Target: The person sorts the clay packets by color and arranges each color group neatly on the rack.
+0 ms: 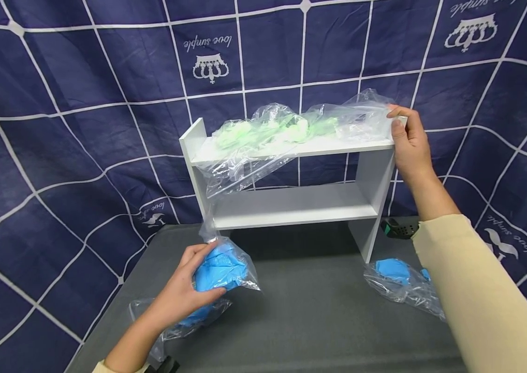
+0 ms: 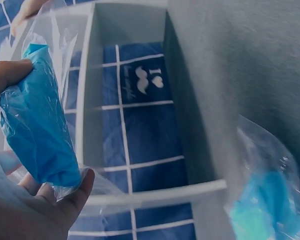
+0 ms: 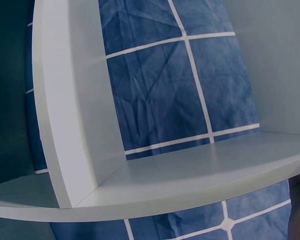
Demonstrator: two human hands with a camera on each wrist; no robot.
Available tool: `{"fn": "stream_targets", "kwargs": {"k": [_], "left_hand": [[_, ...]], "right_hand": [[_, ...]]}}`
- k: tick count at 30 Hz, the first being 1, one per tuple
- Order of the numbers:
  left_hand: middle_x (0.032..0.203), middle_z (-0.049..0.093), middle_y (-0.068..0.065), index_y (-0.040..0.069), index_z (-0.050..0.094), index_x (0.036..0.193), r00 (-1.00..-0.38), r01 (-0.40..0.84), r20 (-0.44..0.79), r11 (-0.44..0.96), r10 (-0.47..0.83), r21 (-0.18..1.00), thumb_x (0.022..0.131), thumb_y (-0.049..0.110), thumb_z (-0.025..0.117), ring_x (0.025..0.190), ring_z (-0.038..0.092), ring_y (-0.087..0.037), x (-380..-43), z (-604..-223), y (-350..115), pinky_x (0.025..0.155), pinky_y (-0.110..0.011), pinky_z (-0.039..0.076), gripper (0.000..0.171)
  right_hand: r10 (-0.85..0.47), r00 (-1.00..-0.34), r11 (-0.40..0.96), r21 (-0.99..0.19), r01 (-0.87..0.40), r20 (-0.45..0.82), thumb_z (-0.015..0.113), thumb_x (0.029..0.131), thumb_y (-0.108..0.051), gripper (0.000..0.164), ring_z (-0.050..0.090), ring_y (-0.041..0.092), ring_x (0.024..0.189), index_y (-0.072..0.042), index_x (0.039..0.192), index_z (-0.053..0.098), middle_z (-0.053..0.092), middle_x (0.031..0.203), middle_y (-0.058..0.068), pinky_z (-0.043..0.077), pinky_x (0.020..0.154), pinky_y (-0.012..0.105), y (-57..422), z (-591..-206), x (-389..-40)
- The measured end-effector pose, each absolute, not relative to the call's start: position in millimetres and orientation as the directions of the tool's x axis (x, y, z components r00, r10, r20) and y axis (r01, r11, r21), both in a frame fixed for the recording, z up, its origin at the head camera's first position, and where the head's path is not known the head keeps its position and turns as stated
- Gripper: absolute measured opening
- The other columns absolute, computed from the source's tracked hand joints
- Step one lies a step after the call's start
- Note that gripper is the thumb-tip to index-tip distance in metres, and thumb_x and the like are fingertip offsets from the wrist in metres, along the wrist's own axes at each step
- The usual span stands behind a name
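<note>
A dark blue gridded cloth (image 1: 331,52) hangs behind a grey worktop (image 1: 315,321) and white shelf (image 1: 291,204). The left hand (image 1: 184,292) holds a bagged blue bundle (image 1: 223,268) end to end, before the shelf's left side. The right hand (image 1: 412,145), higher up, clasps the top right end, perhaps pinching plastic (image 1: 361,122) too. Rightward, worktop runs to another blue bag (image 1: 392,271).

Dark grey table (image 1: 315,321): white shelf unit (image 1: 291,207) standing along its far edge. Shelf's top board carries light green stuff in clear plastic (image 1: 282,127). One blue-filled bag (image 1: 198,315) toward table's left edge, second blue-filled bag (image 1: 405,290) toward right edge.
</note>
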State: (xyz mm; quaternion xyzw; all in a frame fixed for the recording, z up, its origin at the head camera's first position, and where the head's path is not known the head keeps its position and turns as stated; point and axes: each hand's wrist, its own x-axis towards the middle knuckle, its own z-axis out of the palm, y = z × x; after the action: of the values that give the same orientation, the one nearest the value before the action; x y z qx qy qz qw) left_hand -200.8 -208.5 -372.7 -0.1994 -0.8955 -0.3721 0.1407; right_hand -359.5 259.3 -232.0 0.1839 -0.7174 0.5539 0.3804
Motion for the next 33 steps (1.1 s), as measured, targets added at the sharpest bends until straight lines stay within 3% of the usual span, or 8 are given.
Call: {"fn": "stream_targets", "kwargs": {"k": [10,18,27,33], "left_hand": [[0.142,0.040,-0.006,0.024,0.039,0.154,-0.828,0.553,0.469,0.584,0.308,0.593,0.075,0.022,0.088,0.131,0.046,-0.028,-225,-345,-178,0.102,-0.052,0.045,0.093],[0.144,0.038,-0.012,0.018,0.038,0.154,-0.814,0.570,0.491,0.592,0.312,0.569,0.076,0.020,0.087,0.132,0.045,-0.032,-253,-322,-159,0.106,-0.051,0.044,0.092],[0.144,0.038,-0.025,0.003,0.039,0.151,-0.884,0.422,0.425,0.725,0.195,0.545,0.080,0.030,0.083,0.125,0.051,-0.041,-291,-313,-144,0.104,-0.053,0.047,0.088],[0.139,0.042,-0.027,-0.003,0.042,0.147,-0.920,0.330,0.372,0.757,0.123,0.564,0.083,0.031,0.080,0.125,0.050,-0.041,-313,-318,-143,0.106,-0.053,0.045,0.082]], "right_hand": [[0.170,-0.639,0.336,-0.653,-0.678,0.750,0.041,0.107,-0.021,0.025,0.039,0.005,0.142,-0.007,0.124,0.053,0.050,0.149,0.001,0.025,0.114,0.017,262,-232,-361],[0.172,-0.645,0.335,-0.660,-0.672,0.744,0.041,0.107,-0.021,0.026,0.040,0.004,0.141,-0.005,0.125,0.052,0.051,0.149,0.000,0.026,0.112,0.017,260,-232,-361],[0.166,-0.643,0.357,-0.654,-0.667,0.748,0.041,0.107,-0.022,0.027,0.040,0.004,0.141,-0.005,0.125,0.051,0.050,0.150,0.002,0.026,0.113,0.018,259,-230,-360],[0.175,-0.655,0.338,-0.670,-0.662,0.735,0.041,0.107,-0.022,0.025,0.040,0.004,0.141,-0.009,0.124,0.053,0.049,0.152,0.001,0.026,0.112,0.018,259,-231,-358]]}}
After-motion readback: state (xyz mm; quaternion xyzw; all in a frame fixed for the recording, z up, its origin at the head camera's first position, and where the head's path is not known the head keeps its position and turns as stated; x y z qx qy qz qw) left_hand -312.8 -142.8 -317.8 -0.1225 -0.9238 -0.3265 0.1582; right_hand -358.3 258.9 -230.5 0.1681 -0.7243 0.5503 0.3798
